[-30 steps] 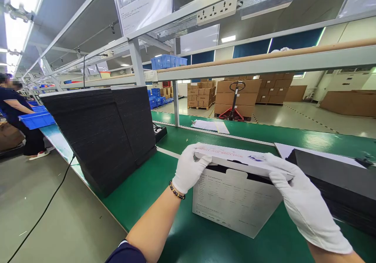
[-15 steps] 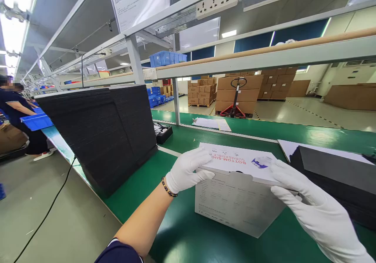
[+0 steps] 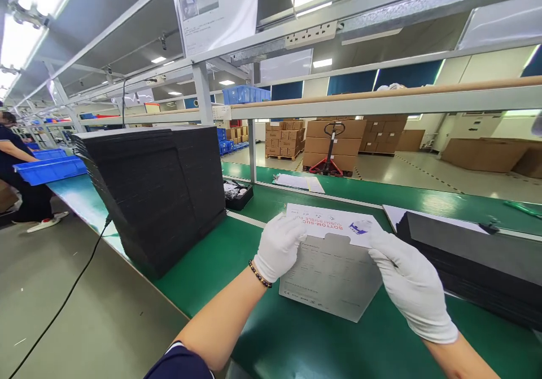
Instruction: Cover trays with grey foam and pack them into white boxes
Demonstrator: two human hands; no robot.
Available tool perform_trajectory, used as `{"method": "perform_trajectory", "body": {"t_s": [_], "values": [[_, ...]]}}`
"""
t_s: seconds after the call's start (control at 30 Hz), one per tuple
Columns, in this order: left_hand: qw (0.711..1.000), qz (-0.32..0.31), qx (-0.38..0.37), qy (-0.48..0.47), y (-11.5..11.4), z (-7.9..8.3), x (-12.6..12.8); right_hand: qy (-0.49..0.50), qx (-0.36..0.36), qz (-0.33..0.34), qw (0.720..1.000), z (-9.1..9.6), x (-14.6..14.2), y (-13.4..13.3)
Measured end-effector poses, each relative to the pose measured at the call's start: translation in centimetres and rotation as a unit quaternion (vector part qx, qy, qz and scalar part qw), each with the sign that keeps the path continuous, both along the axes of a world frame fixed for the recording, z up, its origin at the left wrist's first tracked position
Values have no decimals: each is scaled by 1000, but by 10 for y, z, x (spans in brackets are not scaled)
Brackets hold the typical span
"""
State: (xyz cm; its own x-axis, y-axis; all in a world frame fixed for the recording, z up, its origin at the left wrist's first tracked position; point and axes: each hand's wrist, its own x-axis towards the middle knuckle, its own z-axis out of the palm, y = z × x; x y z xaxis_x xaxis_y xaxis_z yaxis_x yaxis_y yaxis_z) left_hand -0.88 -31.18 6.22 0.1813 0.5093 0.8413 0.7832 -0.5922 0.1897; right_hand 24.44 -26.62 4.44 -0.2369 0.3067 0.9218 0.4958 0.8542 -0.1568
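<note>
A white printed carton box [image 3: 328, 280] stands on the green tabletop in front of me, its lettered lid [image 3: 326, 219] upside down to my view. My left hand [image 3: 279, 243], in a white glove, is closed at the lid's left front corner with its fingers curled. At the right front corner, my right hand [image 3: 404, 274], also gloved, pinches the lid's edge between thumb and fingers. A rounded notch shows at the middle of the front panel's top edge. The box's inside is hidden.
A tall stack of black foam sheets [image 3: 156, 192] stands at the left. More black foam pieces [image 3: 461, 249] lie at the right. Behind are a small black tray [image 3: 237, 194] and a clipboard with papers [image 3: 298, 182]. A shelf rail [image 3: 372, 102] crosses above; another person [image 3: 19, 164] stands far left.
Both hands have curled in more tightly at the lid's front corners, the left one from a flatter hold. The camera view has tilted and shifted slightly.
</note>
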Motion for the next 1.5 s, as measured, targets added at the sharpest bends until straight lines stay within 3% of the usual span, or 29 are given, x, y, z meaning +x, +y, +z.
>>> {"method": "perform_trajectory", "body": {"t_s": [0.1, 0.2, 0.27, 0.33, 0.53, 0.77, 0.97, 1.2, 1.5], "values": [[996, 31, -46, 74, 4, 24, -1, -98, 86, -70, 989, 11, -20, -3], [967, 73, -184, 159, 20, 59, 2, -148, 137, -134, 970, 17, -43, -7], [939, 77, -260, 211, 35, 76, 8, -146, 142, -130, 970, 18, -50, -6], [922, 63, -288, 251, 50, 84, 13, -140, 158, -111, 971, 18, -50, -5], [878, 37, -392, 273, 67, 79, 15, -140, 179, -77, 971, 18, -39, -2], [875, 16, -409, 258, 66, 81, 14, -130, 126, -56, 982, 18, -39, -3], [878, 13, -406, 252, 68, 79, 13, -136, 62, 40, 988, 24, -32, -8], [874, 9, -414, 255, 68, 79, 13, -142, 74, -62, 985, 24, -39, -7], [876, 9, -404, 263, 65, 80, 11, -146, 48, -43, 987, 21, -36, -9]]}}
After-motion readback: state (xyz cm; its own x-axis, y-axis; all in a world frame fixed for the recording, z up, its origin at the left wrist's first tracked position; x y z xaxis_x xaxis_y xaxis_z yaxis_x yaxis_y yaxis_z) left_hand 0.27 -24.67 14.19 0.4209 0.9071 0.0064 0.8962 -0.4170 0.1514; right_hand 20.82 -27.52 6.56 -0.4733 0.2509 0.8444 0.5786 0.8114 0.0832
